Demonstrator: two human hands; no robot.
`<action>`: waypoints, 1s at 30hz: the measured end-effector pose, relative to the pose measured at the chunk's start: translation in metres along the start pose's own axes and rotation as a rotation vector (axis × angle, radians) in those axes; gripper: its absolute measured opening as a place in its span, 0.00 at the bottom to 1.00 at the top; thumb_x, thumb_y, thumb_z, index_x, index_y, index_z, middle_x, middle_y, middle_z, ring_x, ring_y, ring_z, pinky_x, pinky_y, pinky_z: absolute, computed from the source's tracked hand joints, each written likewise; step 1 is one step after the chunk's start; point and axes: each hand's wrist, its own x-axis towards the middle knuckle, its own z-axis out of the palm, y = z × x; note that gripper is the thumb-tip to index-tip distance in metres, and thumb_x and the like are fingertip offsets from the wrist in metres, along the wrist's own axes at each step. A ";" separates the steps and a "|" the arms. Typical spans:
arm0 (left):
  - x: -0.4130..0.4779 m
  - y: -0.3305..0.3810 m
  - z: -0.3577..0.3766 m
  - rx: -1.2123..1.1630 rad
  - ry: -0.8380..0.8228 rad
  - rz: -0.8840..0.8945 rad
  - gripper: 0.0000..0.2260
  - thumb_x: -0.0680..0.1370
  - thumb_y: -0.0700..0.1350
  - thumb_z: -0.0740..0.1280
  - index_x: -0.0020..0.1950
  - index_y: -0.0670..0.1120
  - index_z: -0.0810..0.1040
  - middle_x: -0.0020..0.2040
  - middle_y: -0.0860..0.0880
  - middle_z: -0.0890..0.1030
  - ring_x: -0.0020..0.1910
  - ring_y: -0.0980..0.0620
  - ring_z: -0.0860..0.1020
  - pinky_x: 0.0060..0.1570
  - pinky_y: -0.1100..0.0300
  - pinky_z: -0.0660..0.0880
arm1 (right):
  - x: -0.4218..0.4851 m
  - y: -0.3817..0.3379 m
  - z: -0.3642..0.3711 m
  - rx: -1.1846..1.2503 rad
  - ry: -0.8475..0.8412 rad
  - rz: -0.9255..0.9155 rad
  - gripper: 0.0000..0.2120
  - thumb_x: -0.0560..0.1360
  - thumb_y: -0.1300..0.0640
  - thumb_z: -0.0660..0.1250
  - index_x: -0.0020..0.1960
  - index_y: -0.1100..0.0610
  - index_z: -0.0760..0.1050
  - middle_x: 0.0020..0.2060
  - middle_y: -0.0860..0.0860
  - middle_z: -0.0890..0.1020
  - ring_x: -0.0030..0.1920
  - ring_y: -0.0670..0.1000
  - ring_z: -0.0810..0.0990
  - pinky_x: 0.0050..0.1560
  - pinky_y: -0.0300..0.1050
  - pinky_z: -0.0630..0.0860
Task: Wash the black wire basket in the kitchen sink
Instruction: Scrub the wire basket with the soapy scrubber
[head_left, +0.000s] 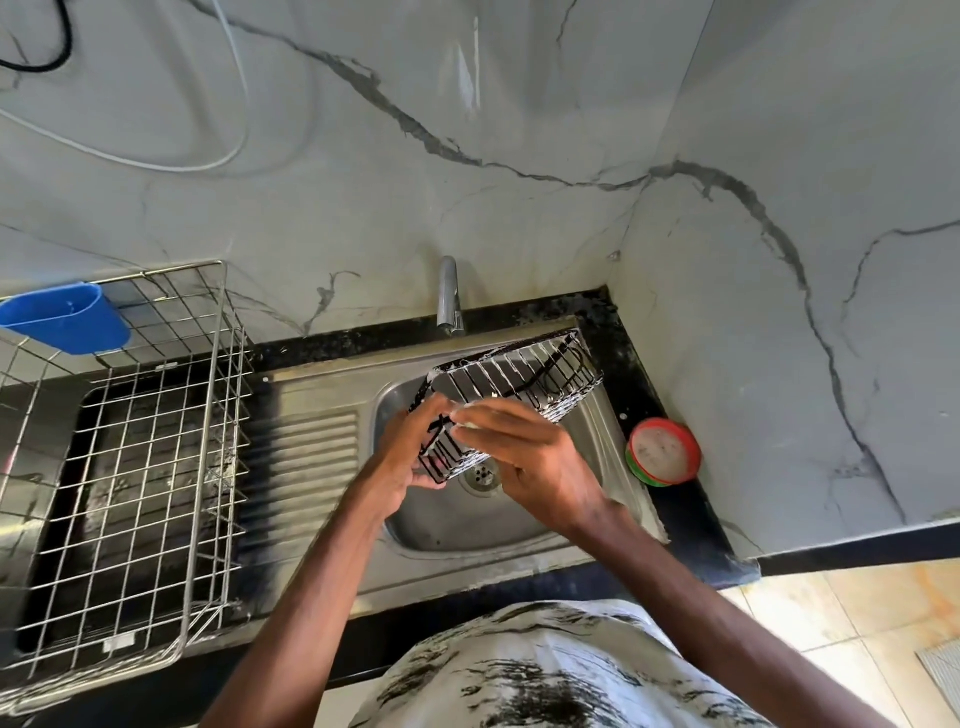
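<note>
Soapy black wire basket (524, 384) held tilted over the sink (467, 525).
I see the left hand (410, 447) curled round its near end. The right hand (524, 452) lies across the rim; I cannot tell if it pinches anything. Beyond the hands are the tap (449, 296) and the veined marble wall (467, 156). Right of them a red-rimmed tub (664, 451) sits on the black tabletop (675, 514); to their left is a dish rack (130, 467).

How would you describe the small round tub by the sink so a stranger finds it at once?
Start at the stainless steel sink set in the black stone counter. On the counter strip right of the sink sits the round tub. Only it has a red-and-green rim around whitish contents.
</note>
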 end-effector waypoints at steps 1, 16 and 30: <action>0.000 0.001 0.001 0.007 0.005 0.006 0.11 0.82 0.57 0.65 0.54 0.51 0.81 0.55 0.41 0.84 0.56 0.39 0.82 0.58 0.34 0.80 | 0.002 0.000 0.001 0.006 -0.010 -0.008 0.20 0.71 0.78 0.68 0.58 0.62 0.83 0.60 0.53 0.84 0.63 0.54 0.80 0.52 0.50 0.83; 0.000 0.001 -0.002 0.014 -0.062 -0.014 0.07 0.80 0.52 0.68 0.53 0.51 0.81 0.53 0.40 0.84 0.56 0.36 0.82 0.60 0.36 0.80 | -0.023 0.077 -0.027 -0.173 0.153 0.307 0.29 0.65 0.83 0.63 0.57 0.60 0.85 0.57 0.53 0.85 0.61 0.53 0.81 0.50 0.50 0.84; 0.004 -0.006 0.008 0.036 -0.050 0.014 0.11 0.82 0.57 0.66 0.54 0.51 0.80 0.50 0.45 0.85 0.54 0.41 0.84 0.56 0.38 0.82 | 0.021 0.010 0.010 0.005 0.016 0.109 0.28 0.66 0.82 0.64 0.61 0.64 0.82 0.62 0.56 0.82 0.64 0.56 0.79 0.61 0.49 0.80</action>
